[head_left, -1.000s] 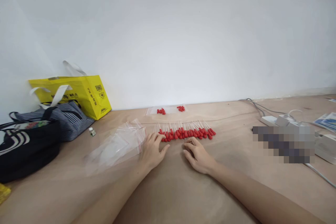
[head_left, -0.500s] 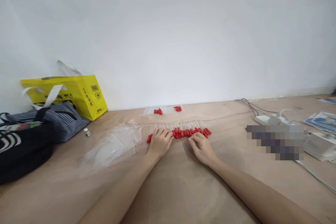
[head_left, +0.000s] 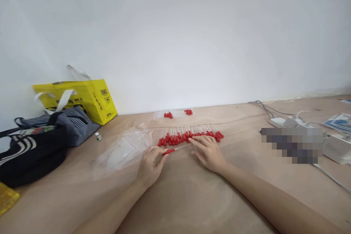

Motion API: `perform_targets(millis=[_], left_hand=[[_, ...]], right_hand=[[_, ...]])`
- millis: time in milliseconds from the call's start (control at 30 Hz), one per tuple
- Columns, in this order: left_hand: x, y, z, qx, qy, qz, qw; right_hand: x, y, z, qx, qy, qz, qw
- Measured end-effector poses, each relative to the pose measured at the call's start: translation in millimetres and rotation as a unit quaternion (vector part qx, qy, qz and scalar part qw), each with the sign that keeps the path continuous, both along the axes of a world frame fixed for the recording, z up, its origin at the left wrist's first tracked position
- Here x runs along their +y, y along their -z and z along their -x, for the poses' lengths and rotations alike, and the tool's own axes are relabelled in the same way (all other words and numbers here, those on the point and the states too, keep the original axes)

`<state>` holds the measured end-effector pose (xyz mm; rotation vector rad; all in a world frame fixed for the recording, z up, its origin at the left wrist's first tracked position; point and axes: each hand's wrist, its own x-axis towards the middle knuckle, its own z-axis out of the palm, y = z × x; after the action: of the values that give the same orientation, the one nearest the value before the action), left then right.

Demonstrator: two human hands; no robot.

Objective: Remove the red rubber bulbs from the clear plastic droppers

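A row of clear droppers with red bulbs (head_left: 192, 136) lies on the tan table (head_left: 186, 197) in front of me. My left hand (head_left: 150, 162) is closed in a pinch on the red bulb of one dropper (head_left: 172, 150), pulled out of the row towards me. My right hand (head_left: 208, 151) lies flat with fingers stretched, its fingertips touching the red bulbs in the middle of the row. A pile of clear zip bags (head_left: 124, 150) sits just left of my left hand.
Two small bags holding red-bulbed droppers (head_left: 177, 113) lie by the wall. A yellow tote (head_left: 82, 97), a striped bag (head_left: 65, 124) and a black bag (head_left: 30, 153) stand at left. A power strip with cables (head_left: 287, 121) and booklets (head_left: 338, 121) lie at right.
My left hand has drawn back from the row with one dropper pinched in it. My right hand has stayed at the row, fingers now flatter.
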<state>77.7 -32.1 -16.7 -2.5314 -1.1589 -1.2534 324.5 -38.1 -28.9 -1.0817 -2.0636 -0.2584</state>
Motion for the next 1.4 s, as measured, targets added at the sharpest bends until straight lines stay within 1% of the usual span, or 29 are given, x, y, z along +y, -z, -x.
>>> perform_targets(millis=[100,200,300,367,433,533,600,733,800,967,1100,1400], left_hand=[[4,1.8,-7,-0.008,0.033,0.024,0.999],[5,1.6,-12,-0.013,0.062,0.037,0.997],[4,0.4,-13,0.002,0.074,0.042,0.996],[3,-0.8,-13,0.025,0.074,0.041,0.996],[3,-1.5,-14,0.066,0.078,0.031,0.994],[6,0.1,-18,0.126,0.086,-0.001,0.988],[9,2.9,-22,0.135,0.082,-0.021,0.987],[12,6.9,-28,0.128,0.074,-0.031,0.988],[11,6.5,-30,0.130,0.070,-0.031,0.989],[5,2.2,-29,0.156,0.050,-0.033,0.986],[1,0.9,-27,0.167,0.032,-0.037,0.985],[-1,2.7,-29,0.140,0.048,-0.057,0.987]], right_hand=[[0,-2.7,9,-0.040,-0.026,-0.031,0.998],[3,-1.8,15,-0.039,-0.041,-0.063,0.996],[5,0.2,16,-0.041,-0.054,-0.083,0.994],[5,1.0,16,-0.046,-0.059,-0.086,0.993],[4,1.4,16,-0.048,-0.061,-0.087,0.993],[3,1.7,16,-0.051,-0.060,-0.092,0.993],[2,1.9,18,-0.054,-0.058,-0.094,0.992],[2,1.4,21,-0.059,-0.047,-0.098,0.992],[2,-0.1,22,-0.058,-0.043,-0.098,0.993],[-4,-5.5,22,-0.069,-0.038,-0.072,0.994],[-6,-5.7,20,-0.062,-0.044,-0.072,0.994],[-6,-4.1,19,-0.061,-0.055,-0.072,0.994]])
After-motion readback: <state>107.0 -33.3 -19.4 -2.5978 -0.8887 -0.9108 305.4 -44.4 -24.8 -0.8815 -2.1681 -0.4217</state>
